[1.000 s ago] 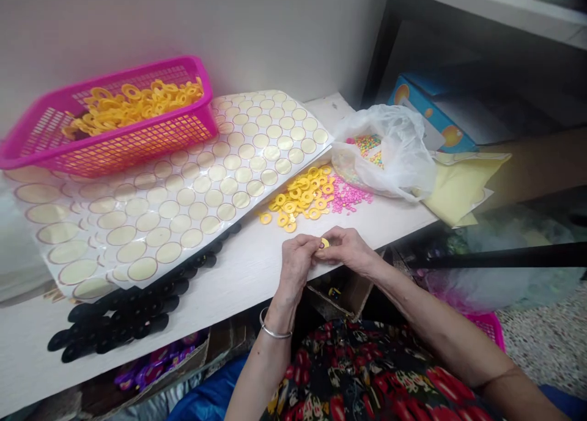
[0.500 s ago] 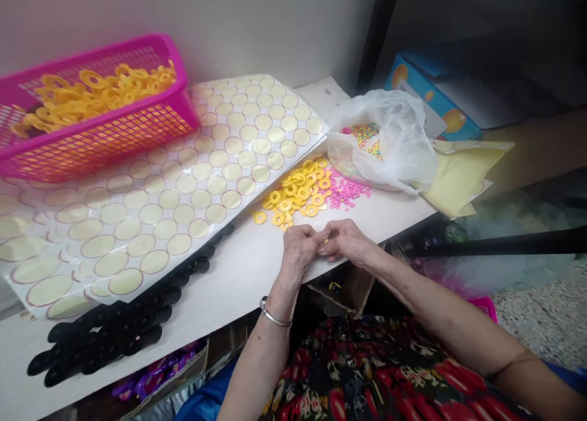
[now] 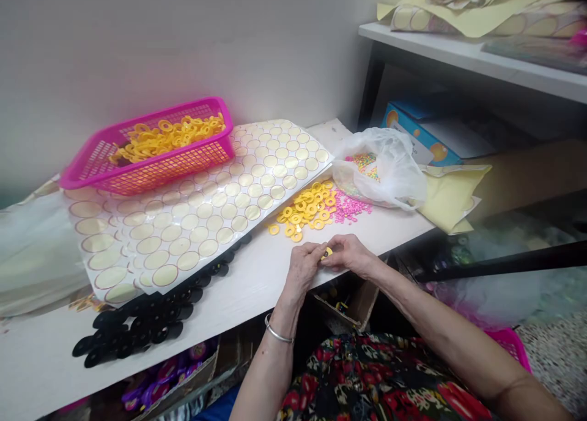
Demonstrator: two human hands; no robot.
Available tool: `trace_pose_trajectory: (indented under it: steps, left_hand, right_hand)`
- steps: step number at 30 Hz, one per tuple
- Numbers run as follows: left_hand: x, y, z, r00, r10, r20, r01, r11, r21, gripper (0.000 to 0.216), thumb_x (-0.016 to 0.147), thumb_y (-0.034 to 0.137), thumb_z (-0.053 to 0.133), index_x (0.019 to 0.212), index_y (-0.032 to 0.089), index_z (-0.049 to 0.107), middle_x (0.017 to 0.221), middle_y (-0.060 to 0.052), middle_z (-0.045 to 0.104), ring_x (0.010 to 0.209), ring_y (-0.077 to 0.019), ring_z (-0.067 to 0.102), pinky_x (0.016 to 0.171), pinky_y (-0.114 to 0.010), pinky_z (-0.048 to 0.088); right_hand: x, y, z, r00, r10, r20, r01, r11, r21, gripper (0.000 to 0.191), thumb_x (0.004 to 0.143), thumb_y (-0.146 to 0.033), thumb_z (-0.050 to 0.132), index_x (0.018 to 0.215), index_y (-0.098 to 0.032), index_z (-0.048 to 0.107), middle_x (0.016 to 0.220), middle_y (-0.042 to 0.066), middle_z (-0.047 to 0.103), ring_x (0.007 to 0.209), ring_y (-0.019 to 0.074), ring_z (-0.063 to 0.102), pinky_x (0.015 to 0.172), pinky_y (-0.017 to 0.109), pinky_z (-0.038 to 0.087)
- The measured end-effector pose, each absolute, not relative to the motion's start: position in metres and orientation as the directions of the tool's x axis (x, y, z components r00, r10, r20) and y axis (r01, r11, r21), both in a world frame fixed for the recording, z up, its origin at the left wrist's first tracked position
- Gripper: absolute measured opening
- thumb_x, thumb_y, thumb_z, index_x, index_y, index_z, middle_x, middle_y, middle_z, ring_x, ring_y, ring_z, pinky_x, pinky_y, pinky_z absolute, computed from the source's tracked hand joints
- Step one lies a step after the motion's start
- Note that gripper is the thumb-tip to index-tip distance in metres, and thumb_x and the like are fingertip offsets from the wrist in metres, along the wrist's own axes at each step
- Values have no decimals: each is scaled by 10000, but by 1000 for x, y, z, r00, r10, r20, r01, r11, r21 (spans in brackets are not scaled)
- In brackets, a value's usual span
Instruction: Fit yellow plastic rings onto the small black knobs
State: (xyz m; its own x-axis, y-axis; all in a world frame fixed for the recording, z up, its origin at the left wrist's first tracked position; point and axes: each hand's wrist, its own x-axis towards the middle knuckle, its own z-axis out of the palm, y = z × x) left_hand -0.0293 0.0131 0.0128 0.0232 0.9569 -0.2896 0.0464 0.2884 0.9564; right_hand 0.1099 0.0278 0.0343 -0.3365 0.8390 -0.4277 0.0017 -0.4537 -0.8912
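Note:
My left hand [image 3: 304, 267] and my right hand [image 3: 351, 254] meet at the front edge of the white table [image 3: 247, 280], fingers pinched together on one small yellow ring [image 3: 328, 251] held between them. Just beyond the hands lies a loose heap of yellow rings [image 3: 306, 209] beside a scatter of small pink beads [image 3: 349, 206]. A silver bangle sits on my left wrist.
A sheet of round stickers [image 3: 202, 207] covers the table's middle, black discs [image 3: 142, 320] along its near edge. A pink basket [image 3: 149, 146] of yellow rings stands at the back left. A plastic bag [image 3: 383, 164] of coloured beads, a blue box [image 3: 424, 134] and yellow sheets [image 3: 452, 195] lie right.
Both hands stay pinched on the yellow ring at the table's edge; their fingers have shifted slightly around it. The camera has tilted up, so a shelf now shows at upper right.

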Motion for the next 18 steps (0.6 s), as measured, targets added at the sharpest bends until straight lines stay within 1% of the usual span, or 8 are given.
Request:
trace_pose_trajectory:
  steps: [2, 5, 8, 10, 12, 14, 15, 18]
  left_hand:
    - [-28, 12, 12, 8, 959, -283, 35, 282, 959, 359, 684, 467, 620, 642, 113, 663, 493, 9, 521, 462, -75, 402, 461, -210, 289]
    - [-25, 12, 9, -26, 958, -285, 1, 286, 958, 372, 687, 480, 618, 612, 117, 643, 474, 14, 508, 454, -72, 402, 456, -205, 287]
    - [-26, 10, 9, -53, 951, -305, -72, 301, 951, 416, 708, 515, 583, 589, 117, 618, 441, 21, 477, 432, -70, 397, 451, -208, 292]
    - [-29, 7, 11, -7, 952, -304, -128, 301, 945, 402, 718, 505, 576, 657, 113, 643, 490, 10, 517, 460, -74, 426, 470, -209, 317]
    - [-32, 3, 13, 83, 958, -275, -154, 285, 946, 331, 667, 427, 656, 790, 119, 665, 635, -12, 597, 555, -88, 492, 532, -210, 369]
    - [-32, -2, 14, 139, 963, -233, -133, 251, 959, 372, 566, 298, 742, 894, 143, 658, 776, -18, 622, 655, -108, 533, 605, -219, 406]
    - [-31, -4, 14, 138, 968, -208, -104, 223, 969, 395, 533, 244, 756, 904, 154, 655, 808, -15, 616, 688, -117, 540, 632, -224, 415]
    - [-23, -7, 10, 52, 991, -120, 48, 118, 992, 253, 571, 216, 724, 811, 164, 663, 772, -10, 588, 710, -124, 526, 652, -229, 412]
  right_hand:
    - [111, 26, 33, -341, 836, -430, -23, -465, -885, 381, 474, -303, 799, 739, -120, 595, 558, -38, 567, 478, 78, 530, 467, 214, 472]
    - [111, 24, 31, -338, 829, -446, -43, -487, -872, 355, 561, -377, 749, 756, -117, 606, 633, -2, 606, 488, 69, 534, 479, 210, 476]
    - [110, 21, 31, -303, 860, -412, -40, -443, -896, 303, 619, -378, 699, 774, -129, 620, 628, -8, 599, 465, 58, 508, 457, 198, 454]
    - [109, 19, 31, -263, 897, -356, -37, -378, -925, 276, 634, -356, 681, 798, -140, 631, 611, -18, 588, 440, 54, 475, 417, 188, 413]
    - [109, 18, 30, -230, 925, -302, -53, -322, -945, 255, 629, -338, 683, 793, -148, 637, 592, -27, 572, 434, 59, 456, 388, 184, 372]
    - [109, 18, 27, -220, 935, -278, -93, -304, -948, 238, 615, -328, 694, 766, -155, 631, 570, -37, 554, 437, 63, 451, 379, 183, 349]
    - [109, 18, 25, -224, 934, -279, -121, -311, -943, 235, 611, -325, 698, 759, -158, 624, 561, -41, 547, 434, 63, 449, 380, 183, 344]
    - [109, 18, 17, -253, 921, -296, -209, -351, -913, 241, 611, -325, 699, 758, -161, 602, 545, -46, 546, 407, 57, 433, 382, 187, 332]
